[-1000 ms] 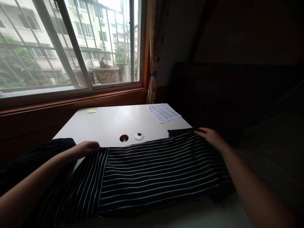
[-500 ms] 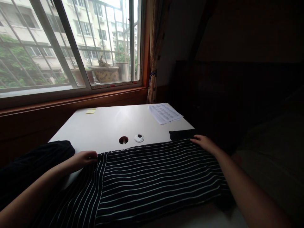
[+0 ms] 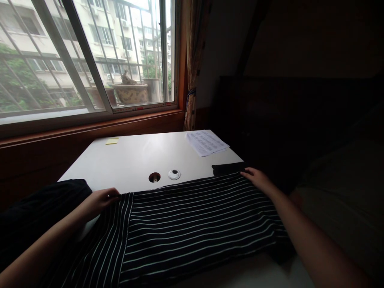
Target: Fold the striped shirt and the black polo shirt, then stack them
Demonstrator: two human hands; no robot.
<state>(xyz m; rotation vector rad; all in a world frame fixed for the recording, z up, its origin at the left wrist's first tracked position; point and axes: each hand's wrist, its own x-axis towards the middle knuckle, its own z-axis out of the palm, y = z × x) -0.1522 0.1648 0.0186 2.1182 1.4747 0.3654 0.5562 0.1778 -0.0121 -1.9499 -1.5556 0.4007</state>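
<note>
A black garment with thin white stripes (image 3: 198,224) is stretched out across the white table, with a seam near its left end where the stripes change direction. My left hand (image 3: 105,199) pinches its upper edge at the left. At the far right corner my right hand (image 3: 255,179) grips the same edge between thumb and fingers. Just beyond that hand, a dark piece of cloth (image 3: 228,169) sticks out past the striped edge. Dark bundled fabric (image 3: 64,196) lies left of my left hand. The garment's lower left part runs out of view.
On the white table (image 3: 132,160) are printed papers (image 3: 206,143) at the far right and yellow sticky notes (image 3: 112,141) at the far left. A cable hole (image 3: 155,177) sits beside a white round cover (image 3: 174,174). Behind stand a barred window (image 3: 132,52) and a tied curtain (image 3: 192,80).
The garment's upper edge looks straighter and tauter between my hands. My left hand has shifted slightly left and up, still pinching the cloth. The whole view has drifted a little.
</note>
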